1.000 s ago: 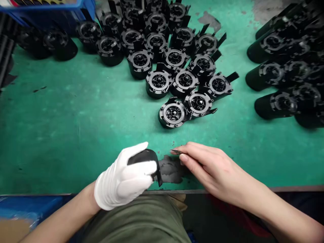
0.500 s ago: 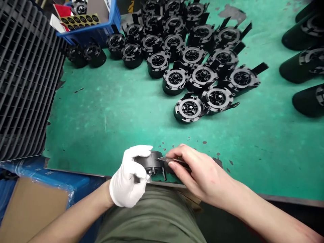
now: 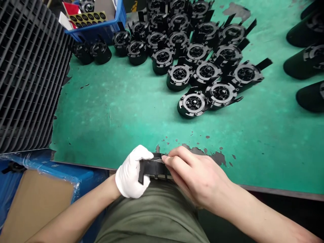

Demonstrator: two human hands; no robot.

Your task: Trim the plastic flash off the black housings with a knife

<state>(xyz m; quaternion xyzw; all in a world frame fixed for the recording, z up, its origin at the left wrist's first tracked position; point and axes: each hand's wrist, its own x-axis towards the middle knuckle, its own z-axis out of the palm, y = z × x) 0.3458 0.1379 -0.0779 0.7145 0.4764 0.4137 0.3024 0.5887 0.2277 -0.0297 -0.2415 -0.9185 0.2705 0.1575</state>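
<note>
My left hand [image 3: 133, 172], in a white glove, is closed around a round black plastic housing [image 3: 154, 167] at the table's front edge, just above my lap. A flat black tab sticks out of the housing near the gloved fingers. My bare right hand [image 3: 194, 175] pinches a utility knife, its thin blade [image 3: 159, 160] lying along the housing's upper rim. The knife's handle is hidden inside my right hand. Beyond my hands, several similar black housings [image 3: 193, 104] stand grouped on the green table [image 3: 121, 128].
Taller black cylinders [image 3: 310, 98] stand at the right. A blue bin [image 3: 101, 32] at the back left holds a sheet of round stickers [image 3: 87, 18]. Black ribbed racks [image 3: 27, 84] rise at the left, above a plastic-wrapped blue box [image 3: 83, 180] beside a brown cardboard panel [image 3: 37, 206].
My left hand has turned the housing, so its tab now points down and its side faces me. The knife blade has shifted onto the upper rim, with my right fingers closer to the housing.
</note>
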